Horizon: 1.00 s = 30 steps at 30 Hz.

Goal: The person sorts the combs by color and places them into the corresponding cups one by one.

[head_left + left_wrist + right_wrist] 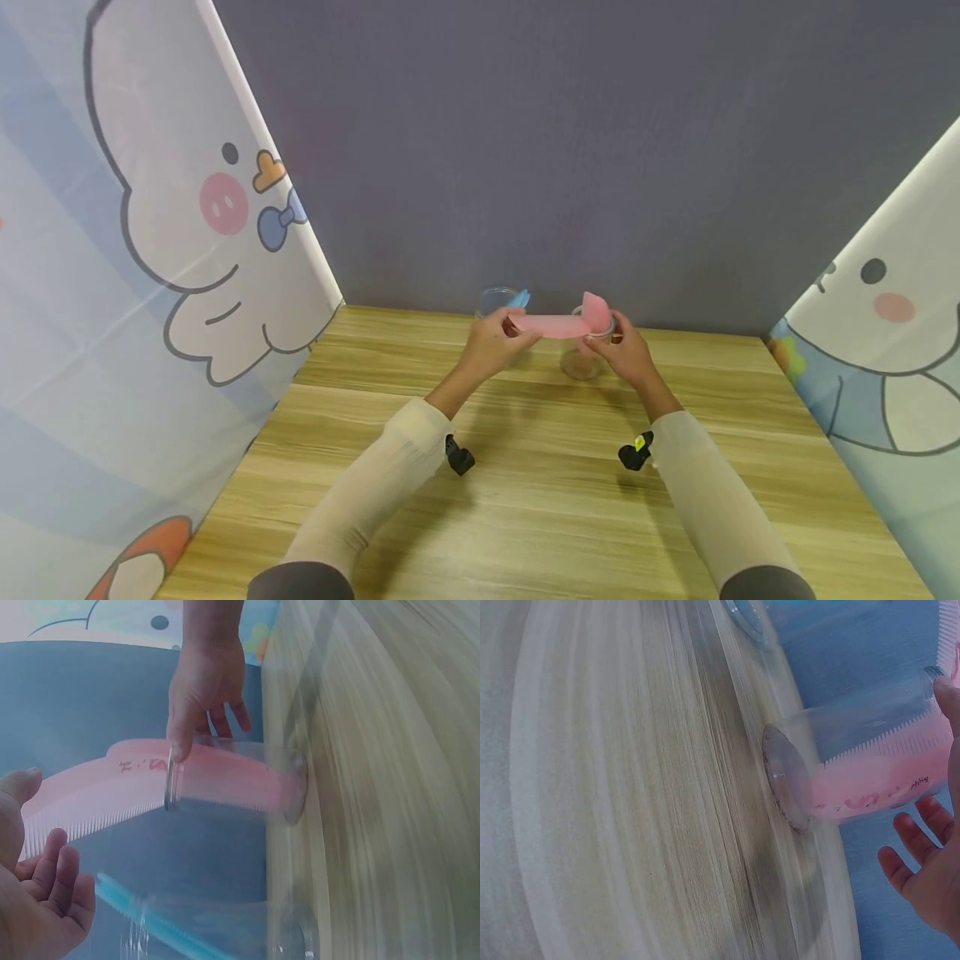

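Note:
My left hand (491,343) pinches one end of a pink comb (551,326) between thumb and fingers. The comb lies level with its teeth down, and its other end overlaps the rim of a clear plastic cup (581,363). Inside that upright cup leans a second pink comb (885,776), its upper end above the rim. With the thumb at the rim and the fingers around the far side, my right hand (628,354) holds the cup. The cup's base (786,778) is at the tabletop.
Left of the cup, behind my left hand, stands another clear cup (495,296) with a blue comb (161,922) leaning in it. A dark wall (555,167) rises behind the wooden table (540,500). Printed cartoon curtains (172,333) hang at both sides.

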Motion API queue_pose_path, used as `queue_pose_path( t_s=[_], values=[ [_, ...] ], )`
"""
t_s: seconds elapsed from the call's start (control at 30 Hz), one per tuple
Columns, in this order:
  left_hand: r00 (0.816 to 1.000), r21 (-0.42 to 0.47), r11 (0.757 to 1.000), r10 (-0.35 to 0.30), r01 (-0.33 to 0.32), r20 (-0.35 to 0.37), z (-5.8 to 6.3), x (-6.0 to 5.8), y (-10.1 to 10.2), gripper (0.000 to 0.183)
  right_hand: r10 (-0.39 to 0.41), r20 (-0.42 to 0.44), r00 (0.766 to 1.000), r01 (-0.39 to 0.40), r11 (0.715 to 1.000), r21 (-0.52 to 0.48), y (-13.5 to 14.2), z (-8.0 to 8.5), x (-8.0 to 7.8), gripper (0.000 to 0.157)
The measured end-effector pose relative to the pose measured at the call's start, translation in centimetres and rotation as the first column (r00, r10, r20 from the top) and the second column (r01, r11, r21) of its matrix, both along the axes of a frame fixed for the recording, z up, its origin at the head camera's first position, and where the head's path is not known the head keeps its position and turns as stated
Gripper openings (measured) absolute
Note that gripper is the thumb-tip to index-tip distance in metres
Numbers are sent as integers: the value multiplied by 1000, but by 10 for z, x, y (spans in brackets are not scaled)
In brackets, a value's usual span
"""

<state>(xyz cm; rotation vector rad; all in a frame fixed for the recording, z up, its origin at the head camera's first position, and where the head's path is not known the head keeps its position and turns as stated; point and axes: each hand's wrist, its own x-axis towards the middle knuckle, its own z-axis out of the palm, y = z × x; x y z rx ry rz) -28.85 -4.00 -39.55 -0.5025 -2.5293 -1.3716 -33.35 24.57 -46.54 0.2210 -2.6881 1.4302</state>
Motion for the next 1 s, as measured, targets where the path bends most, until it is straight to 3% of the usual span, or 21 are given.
queue_pose_path(
  t_s=[0.33,1.0],
  values=[
    [999,33,999,-30,29,33,12,-9,26,61,-6,3,1000,6,1000,22,-1,0,0,87],
    [995,132,990,-60,50,74,30,-17,58,64,-8,9,1000,7,999,33,-1,1,-1,90]
  ],
)
